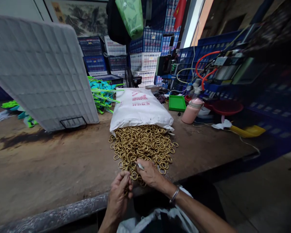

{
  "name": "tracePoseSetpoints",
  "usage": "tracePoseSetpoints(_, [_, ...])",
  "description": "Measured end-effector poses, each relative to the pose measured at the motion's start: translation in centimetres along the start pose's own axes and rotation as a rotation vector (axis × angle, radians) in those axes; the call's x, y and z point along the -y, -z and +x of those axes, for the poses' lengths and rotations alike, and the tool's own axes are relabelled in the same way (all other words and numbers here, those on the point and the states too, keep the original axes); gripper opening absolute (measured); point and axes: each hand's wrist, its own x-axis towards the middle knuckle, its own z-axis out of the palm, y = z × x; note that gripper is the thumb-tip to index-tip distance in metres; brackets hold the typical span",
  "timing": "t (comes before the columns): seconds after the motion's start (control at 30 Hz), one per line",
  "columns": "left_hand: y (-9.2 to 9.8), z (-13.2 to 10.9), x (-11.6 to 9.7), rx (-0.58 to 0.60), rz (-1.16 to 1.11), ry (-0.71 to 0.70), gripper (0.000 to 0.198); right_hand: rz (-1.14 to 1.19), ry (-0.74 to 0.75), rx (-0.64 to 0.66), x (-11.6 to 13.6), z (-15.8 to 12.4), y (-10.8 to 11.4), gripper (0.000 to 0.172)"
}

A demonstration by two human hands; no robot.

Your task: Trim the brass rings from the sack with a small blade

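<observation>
Nearest, in front of the white sack (140,111), the left hand (120,189) curls around some brass-coloured rings (126,191). The right hand (150,174), nearer the sack, rests on the ring pile (143,142); its grip I cannot tell. The pile stretches ahead to the sack's near end.

A plain silvery bangle (175,194) circles the right wrist (167,188); the clothing (131,226) shows pale grey and dark

The white sack (138,116) bears a red QR code (140,97) and illegible lettering (144,104).
</observation>
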Motion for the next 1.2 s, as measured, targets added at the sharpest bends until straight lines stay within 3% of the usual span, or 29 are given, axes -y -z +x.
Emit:
tracePoseSetpoints(0.13, [-0.7, 0.9, 0.1, -0.027, 0.298, -0.111, 0.032, 0.371, -0.115, 0.126, -0.1, -0.7, 0.5, 0.014])
tracePoseSetpoints(0.27, [-1.0, 1.1, -0.2, 0.138, 0.532, -0.34, 0.022, 0.617, -0.239, 0.246, -0.3, -1.7, 1.1, 0.009])
tracePoseSetpoints(0.4, [-1.3, 0.7, -0.7, 0.327, 0.742, -0.438, 0.025, 0.747, -0.307, 0.352, -0.7, -2.2, 1.5, 0.005])
tracePoseSetpoints(0.5, [-1.2, 0.7, -0.6, 0.402, 0.835, -0.507, 0.027, 0.804, -0.339, 0.411, -1.0, -2.5, 1.9, 0.005])
tracePoseSetpoints(0.63, [-0.9, 0.8, -0.1, 0.418, 0.904, -0.584, 0.026, 0.935, -0.394, 0.498, -0.9, -2.8, 2.4, 0.012])
tracePoseSetpoints(0.77, [-1.1, 0.6, 0.1, 0.323, 0.952, -0.625, 0.018, 1.036, -0.406, 0.539, -0.7, -2.9, 2.5, 0.015])
tracePoseSetpoints(0.93, [-1.6, 0.4, 0.2, 0.225, 1.025, -0.618, 0.017, 0.857, -0.444, 0.346, -1.0, -2.9, 2.2, 0.013])
tracePoseSetpoints(1.1, [-1.9, 0.4, 0.3, 0.226, 1.008, -0.613, 0.015, 0.537, -0.194, 0.142, -0.9, -3.2, 1.9, 0.029])
tracePoseSetpoints(1.2, [-2.2, 0.3, 0.2, 0.217, 0.902, -0.54, 0.013, 0.423, -0.164, 0.09, -0.8, -3.0, 1.5, 0.029])
